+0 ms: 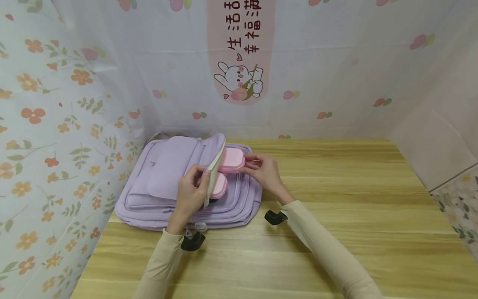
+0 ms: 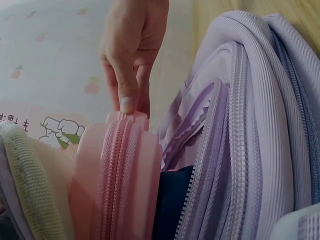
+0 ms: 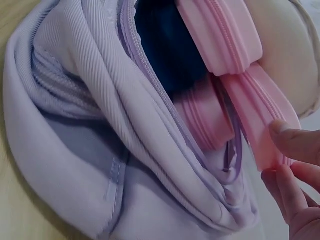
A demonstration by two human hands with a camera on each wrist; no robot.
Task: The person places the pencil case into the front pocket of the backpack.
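A lilac backpack point(image 1: 164, 174) lies on the table with one compartment unzipped. The left hand point(image 1: 191, 192) grips the edge of its raised flap point(image 1: 213, 174), thumb on the near side. At the opening, the right hand point(image 1: 267, 172) pinches the end tab of a pink zippered case point(image 1: 233, 158), which sticks partly out of the bag. A second pink case point(image 1: 219, 185) shows nearer the left hand. Deeper inside, the right wrist view shows another pink case point(image 3: 205, 115) and a dark blue item point(image 3: 167, 47); most of the blue item is hidden.
The wooden table point(image 1: 354, 199) extends to the right of the bag. A white patterned curtain point(image 1: 317, 62) hangs behind, and a floral one point(image 1: 56, 145) along the left. Black camera mounts point(image 1: 275, 217) sit at both wrists.
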